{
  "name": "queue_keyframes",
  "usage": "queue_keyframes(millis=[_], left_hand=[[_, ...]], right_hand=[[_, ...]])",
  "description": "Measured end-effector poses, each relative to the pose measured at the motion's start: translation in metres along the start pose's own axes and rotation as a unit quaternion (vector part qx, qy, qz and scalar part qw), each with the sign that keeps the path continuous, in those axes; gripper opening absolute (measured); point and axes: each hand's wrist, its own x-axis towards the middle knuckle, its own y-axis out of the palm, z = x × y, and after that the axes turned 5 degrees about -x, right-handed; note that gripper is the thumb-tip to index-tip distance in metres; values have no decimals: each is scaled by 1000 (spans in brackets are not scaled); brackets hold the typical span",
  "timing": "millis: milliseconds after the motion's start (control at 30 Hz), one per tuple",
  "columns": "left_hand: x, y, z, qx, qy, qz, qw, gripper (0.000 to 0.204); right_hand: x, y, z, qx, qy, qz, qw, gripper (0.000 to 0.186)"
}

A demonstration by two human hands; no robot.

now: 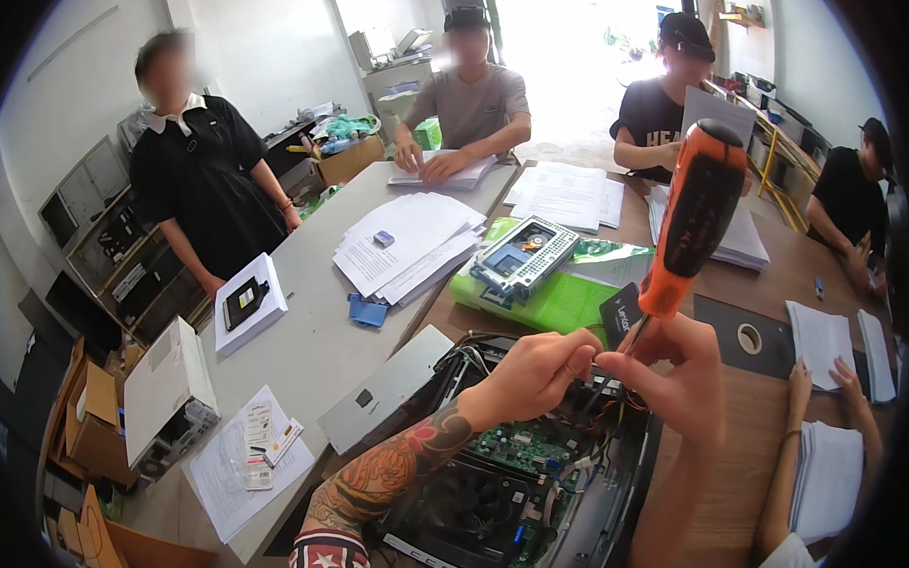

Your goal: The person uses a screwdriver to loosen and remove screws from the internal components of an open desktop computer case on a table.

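Note:
My right hand (678, 371) grips a screwdriver with an orange and black handle (689, 216); the handle points up and the shaft runs down between the fingers. My left hand (538, 376) is closed in a pinch, its fingertips meeting those of the right. A small black flat drive (621, 310) sticks up behind the joined fingertips, its lower edge hidden by them. Below both hands lies an opened desktop computer case (622, 488), showing a green circuit board (525, 444), a black fan (472, 499) and loose cables. The screwdriver's tip is not clearly visible.
Beyond the case, a metal drive bracket (526, 256) rests on a green package (585, 304). A metal side panel (383, 387) lies left of it. Paper stacks (408, 241) and a tape roll (749, 339) share the tables. Several people stand or sit around.

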Motion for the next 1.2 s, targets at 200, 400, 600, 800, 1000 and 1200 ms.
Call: queue_keyframes(millis=[200, 400, 600, 800, 1000, 1200], left_hand=[[-2, 0, 3, -24, -3, 3, 1000, 19], [-3, -4, 0, -14, -26, 31, 999, 28], [-4, -19, -9, -20, -32, 15, 999, 27], [0, -30, -39, -6, -32, -43, 999, 13], [-54, -74, -84, 31, -16, -144, 989, 8], [-146, -97, -139, -16, 2, -296, 955, 11]], right_hand=[[1, -1, 8, 44, 76, 25, 996, 10], [-3, -7, 8, 144, 91, 47, 984, 13], [1, -2, 3, 74, 52, 50, 995, 8], [-3, -7, 1, 77, 35, 58, 995, 8], [3, 6, 3, 49, 52, 40, 997, 7], [-5, -7, 0, 44, 82, -10, 996, 7]])
